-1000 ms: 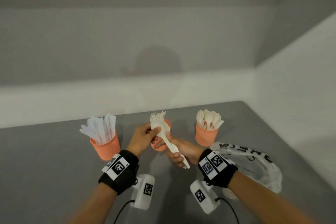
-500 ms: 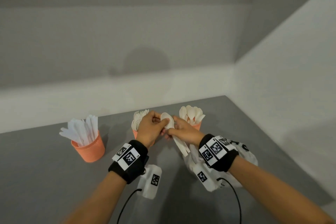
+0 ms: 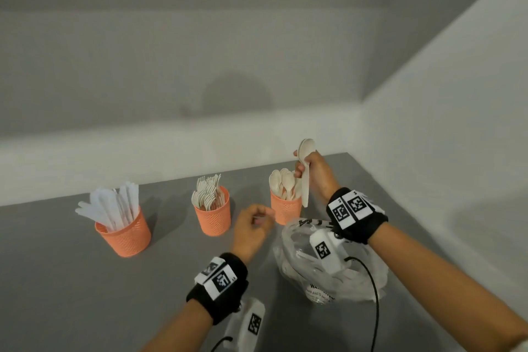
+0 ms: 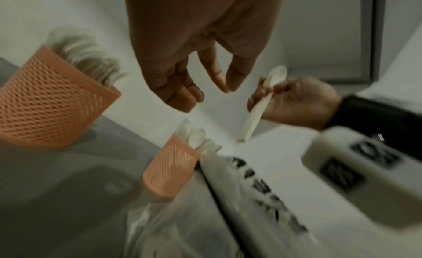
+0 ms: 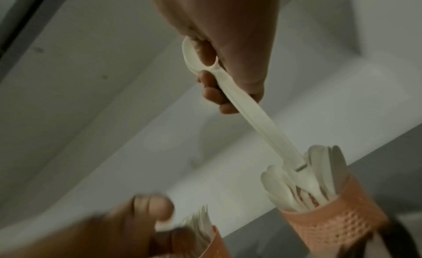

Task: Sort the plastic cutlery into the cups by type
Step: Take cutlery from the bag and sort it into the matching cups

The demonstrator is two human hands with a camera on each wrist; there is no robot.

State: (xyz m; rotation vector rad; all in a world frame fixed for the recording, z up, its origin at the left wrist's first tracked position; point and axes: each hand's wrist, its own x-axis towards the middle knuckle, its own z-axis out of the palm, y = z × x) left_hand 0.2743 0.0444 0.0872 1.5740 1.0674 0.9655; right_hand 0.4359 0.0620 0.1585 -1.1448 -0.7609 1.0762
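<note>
Three orange mesh cups stand in a row on the grey table: one with knives [image 3: 125, 233], one with forks [image 3: 213, 216] and one with spoons [image 3: 285, 208]. My right hand [image 3: 310, 171] grips a white spoon [image 3: 305, 168] near its bowl, handle pointing down just over the spoon cup [image 5: 328, 224]. In the right wrist view the spoon [image 5: 255, 117] has its handle tip among the spoons in the cup. My left hand [image 3: 254, 226] hovers between the fork cup and spoon cup, fingers loosely curled and holding nothing [image 4: 205, 88].
A clear plastic bag [image 3: 328, 268] with black print lies on the table under my right wrist, touching the spoon cup. White walls close the table at the back and right. Bare grey table [image 3: 57, 280] stretches to the left front.
My left hand has let go of the spoon and drawn back toward me. My right hand has lifted the spoon and carried it over the spoon cup, handle down.
</note>
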